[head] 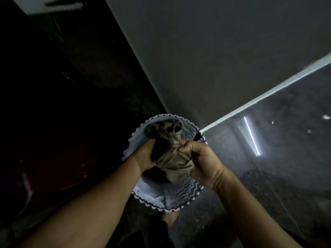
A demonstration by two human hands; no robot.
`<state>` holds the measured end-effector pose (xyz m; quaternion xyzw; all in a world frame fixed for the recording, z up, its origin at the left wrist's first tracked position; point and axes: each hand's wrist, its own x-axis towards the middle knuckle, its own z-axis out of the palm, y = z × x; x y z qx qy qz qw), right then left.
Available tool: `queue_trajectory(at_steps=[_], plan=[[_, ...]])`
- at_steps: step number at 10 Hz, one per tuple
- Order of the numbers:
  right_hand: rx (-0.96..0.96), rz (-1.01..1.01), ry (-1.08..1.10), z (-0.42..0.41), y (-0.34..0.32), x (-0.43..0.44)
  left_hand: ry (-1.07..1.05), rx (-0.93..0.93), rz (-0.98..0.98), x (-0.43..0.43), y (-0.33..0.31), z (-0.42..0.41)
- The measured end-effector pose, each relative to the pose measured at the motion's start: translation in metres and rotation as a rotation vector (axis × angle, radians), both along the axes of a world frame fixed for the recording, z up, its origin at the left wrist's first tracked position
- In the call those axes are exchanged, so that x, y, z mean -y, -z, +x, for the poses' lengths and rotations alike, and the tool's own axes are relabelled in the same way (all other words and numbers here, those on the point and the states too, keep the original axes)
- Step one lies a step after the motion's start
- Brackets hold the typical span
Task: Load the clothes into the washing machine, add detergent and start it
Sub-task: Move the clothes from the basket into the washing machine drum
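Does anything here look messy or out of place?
A few pale scraps lie scattered on the dark floor, far right. Otherwise nothing: the left hand and right hand grip a bunched garment over the laundry basket.

Dim room. Plain grey wall (215, 51) upper right, pale skirting strip (268, 93) running diagonally along its base. Dark speckled glossy floor (286, 176) with one thin bright light streak (251, 136). Left side (53, 104) near black.

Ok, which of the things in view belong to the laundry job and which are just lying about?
Job:
beige garment, bunched, gripped by the left hand and the right hand
laundry basket right below it

Lying about:
white scraps on the floor at right

No washing machine or detergent can be made out in the dark.
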<state>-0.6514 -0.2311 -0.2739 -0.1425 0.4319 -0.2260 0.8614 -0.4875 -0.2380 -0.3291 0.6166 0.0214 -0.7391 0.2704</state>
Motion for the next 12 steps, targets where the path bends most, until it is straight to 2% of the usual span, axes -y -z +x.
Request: queue_trajectory(at_steps=[1,2,3,4,5,6,7,8,10,12], plan=[[-0.308,-0.204,-0.048,-0.017,-0.037,-0.010,0.152,0.027,-0.108,-0.001,-0.056,0.003],[-0.634,-0.346,-0.051,-0.037,-0.077,-0.024,0.192,-0.100,-0.209,-0.008,-0.121,0.005],[-0.783,-0.519,-0.208,-0.046,-0.112,-0.047,0.242,-0.213,-0.322,-0.015,-0.197,0.002],[-0.896,-0.766,-0.360,-0.040,-0.146,-0.056,0.277,-0.227,-0.438,-0.020,-0.260,0.001],[-0.824,-0.855,-0.325,-0.024,-0.197,-0.048,0.303,-0.206,-0.531,-0.022,-0.314,0.009],[-0.688,-0.883,-0.179,-0.009,-0.248,-0.032,0.250,-0.130,-0.650,-0.020,-0.363,0.034],[-0.601,-0.961,-0.098,0.019,-0.299,-0.015,0.178,-0.023,-0.781,-0.019,-0.406,0.077],[-0.461,-0.949,-0.033,0.062,-0.351,0.001,0.124,0.156,-0.894,-0.023,-0.439,0.129],[-0.457,-1.126,-0.103,0.168,-0.436,0.016,-0.063,0.390,-1.011,-0.042,-0.491,0.243],[-0.528,-1.242,-0.193,0.275,-0.469,0.016,-0.193,0.519,-1.041,-0.068,-0.512,0.373]])
